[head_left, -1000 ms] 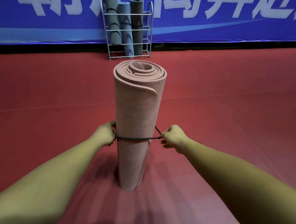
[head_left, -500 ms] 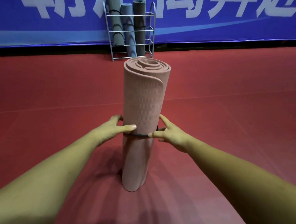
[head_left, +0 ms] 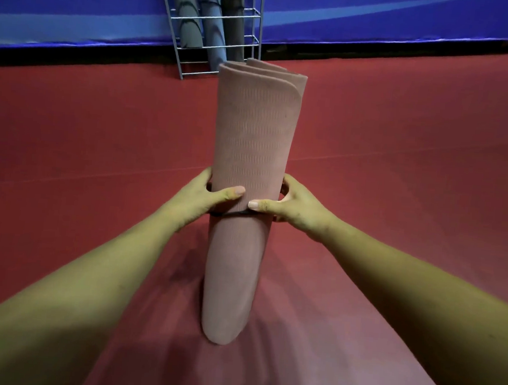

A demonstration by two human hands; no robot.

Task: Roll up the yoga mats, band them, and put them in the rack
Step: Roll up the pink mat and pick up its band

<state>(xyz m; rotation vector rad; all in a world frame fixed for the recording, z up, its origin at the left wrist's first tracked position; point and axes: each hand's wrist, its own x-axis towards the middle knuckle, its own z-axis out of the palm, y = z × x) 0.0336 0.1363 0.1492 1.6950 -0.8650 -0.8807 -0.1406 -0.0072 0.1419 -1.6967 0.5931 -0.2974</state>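
On a red sports floor point(head_left: 398, 172), a rolled pink yoga mat point(head_left: 249, 150) stands on end, a dark band point(head_left: 230, 214) looped round its middle. The left hand point(head_left: 204, 198) and right hand point(head_left: 290, 208) each grip it just above the band, thumbs across the front and fingers curled behind. Beyond it, a wire rack point(head_left: 173, 36) holds three rolled mats point(head_left: 212, 33) upright, in grey, blue and dark grey, before a blue banner point(head_left: 379, 20) with white lettering.
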